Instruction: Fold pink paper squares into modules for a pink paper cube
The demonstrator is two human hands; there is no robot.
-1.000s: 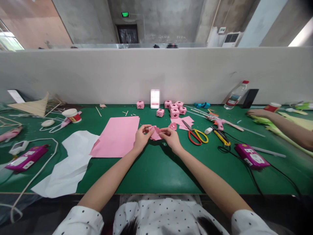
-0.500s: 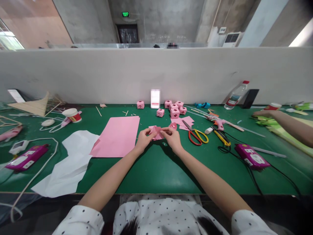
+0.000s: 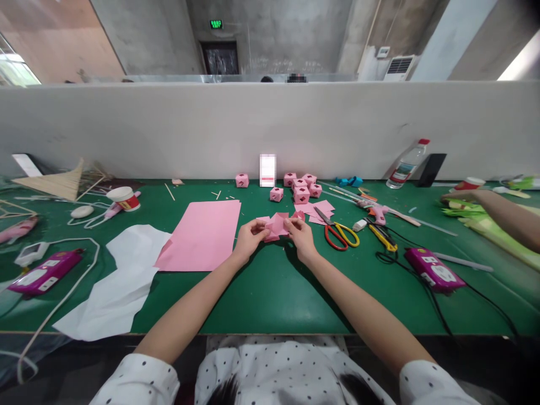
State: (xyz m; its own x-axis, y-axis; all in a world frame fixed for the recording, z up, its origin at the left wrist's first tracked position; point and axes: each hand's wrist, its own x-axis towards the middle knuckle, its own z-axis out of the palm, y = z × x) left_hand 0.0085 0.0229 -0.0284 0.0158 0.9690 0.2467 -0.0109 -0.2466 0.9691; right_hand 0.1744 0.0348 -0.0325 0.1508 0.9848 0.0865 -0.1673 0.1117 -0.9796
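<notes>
A small folded pink paper piece (image 3: 276,225) is pinched between my two hands just above the green table (image 3: 270,292). My left hand (image 3: 248,239) grips its left side with closed fingers. My right hand (image 3: 300,236) grips its right side, thumb and fingers closed on the paper. A large pink paper sheet (image 3: 202,233) lies flat to the left of my left hand. Several finished pink paper cubes (image 3: 301,188) sit behind my hands near the wall. Small pink paper squares (image 3: 316,211) lie just past my right hand.
Red-and-yellow scissors (image 3: 337,230), a yellow cutter (image 3: 382,236), a glue gun (image 3: 377,212) and a purple power strip (image 3: 434,270) lie right. White paper (image 3: 118,281), another purple power strip (image 3: 44,273) and a cup (image 3: 124,198) lie left. Another person's arm (image 3: 498,211) reaches over green paper at far right.
My hands have turned and opened the folded pink piece slightly, raising it a little toward the cubes. The other person's arm at the right has drawn back to the right.
</notes>
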